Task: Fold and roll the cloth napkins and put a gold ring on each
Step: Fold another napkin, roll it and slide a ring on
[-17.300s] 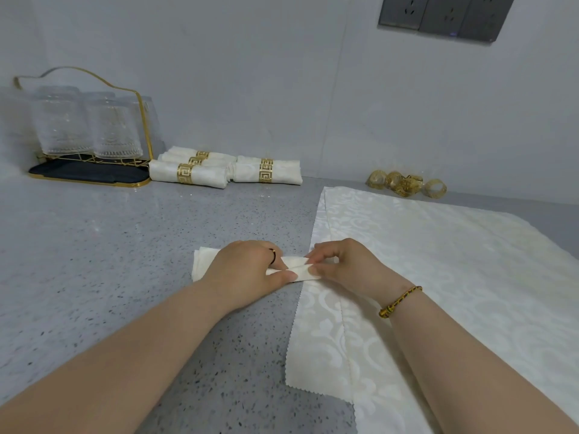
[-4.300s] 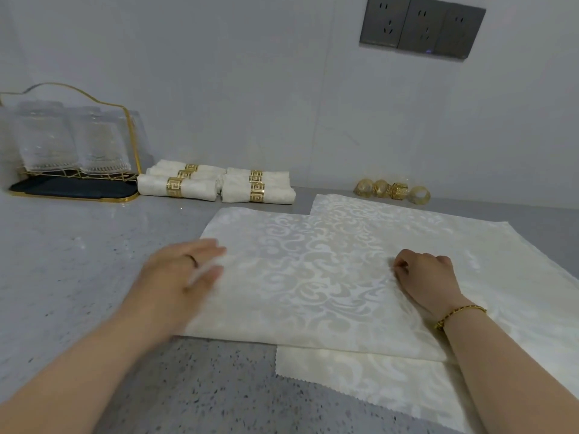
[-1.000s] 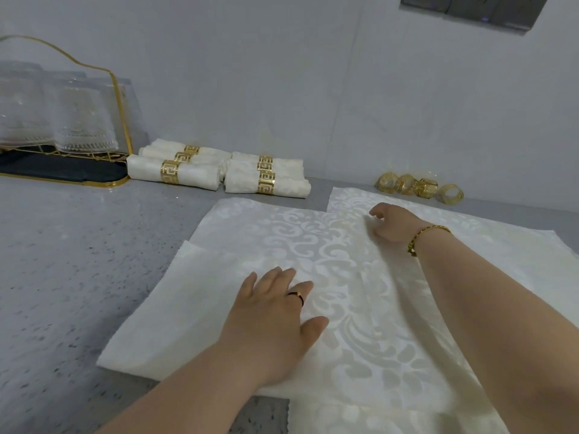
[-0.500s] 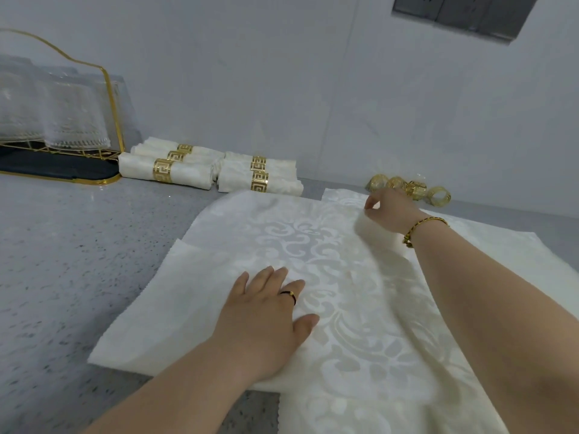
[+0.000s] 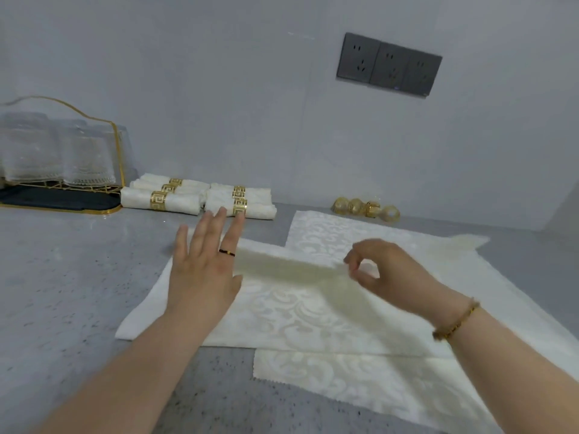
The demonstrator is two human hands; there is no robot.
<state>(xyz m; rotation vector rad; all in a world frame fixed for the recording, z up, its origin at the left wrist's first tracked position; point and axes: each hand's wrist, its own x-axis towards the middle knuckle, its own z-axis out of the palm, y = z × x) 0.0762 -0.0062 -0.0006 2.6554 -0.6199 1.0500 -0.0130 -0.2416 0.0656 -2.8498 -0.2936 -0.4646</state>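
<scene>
Napkin edge in pinch of right hand; left hand flat, fingers straight, empty.

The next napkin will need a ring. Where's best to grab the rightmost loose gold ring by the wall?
Pinch the top of the band of the rightmost gold ring from above and its right: it seems to stand on edge, opening facing forward, and the other rings crowd only its left.

Grey counter lies open to my left; along the back wall, rolled napkins, the glass rack and loose gold rings block my reach.
</scene>
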